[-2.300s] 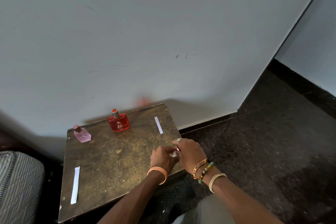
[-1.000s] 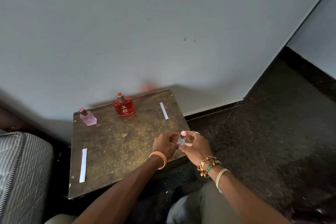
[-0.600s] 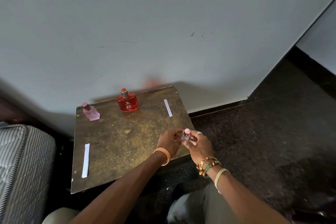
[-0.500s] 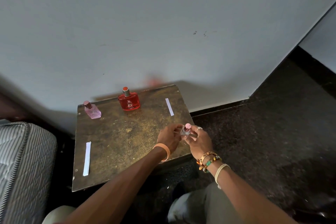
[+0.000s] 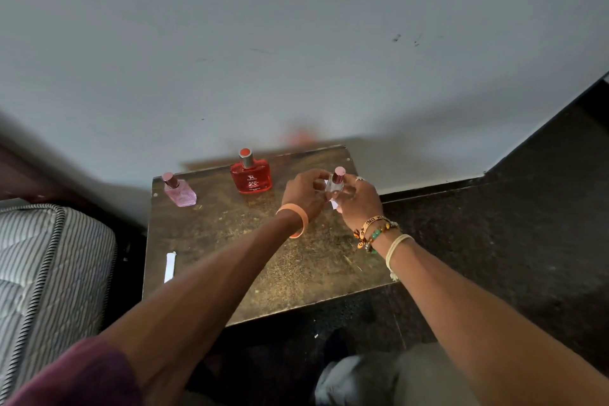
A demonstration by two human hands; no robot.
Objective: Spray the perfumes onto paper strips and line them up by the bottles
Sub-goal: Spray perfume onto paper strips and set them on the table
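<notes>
While both hands meet over the 1 o'clock corner of the table (image 5: 313, 273), the small clear bottle (image 5: 334, 186), pink-capped and upright, is held between them. The right hand (image 5: 361, 201) wraps curled fingers round its body, and the left hand (image 5: 303, 191) curls its fingertips in to pinch the other side. White slivers of a paper strip (image 5: 334, 204) show beneath the hands; I cannot tell whether either holds it. The red bottle (image 5: 251, 176) stands at 12 o'clock and the pink bottle (image 5: 180, 193) at 10 o'clock. A second strip (image 5: 170, 266) lies at 8 o'clock.
</notes>
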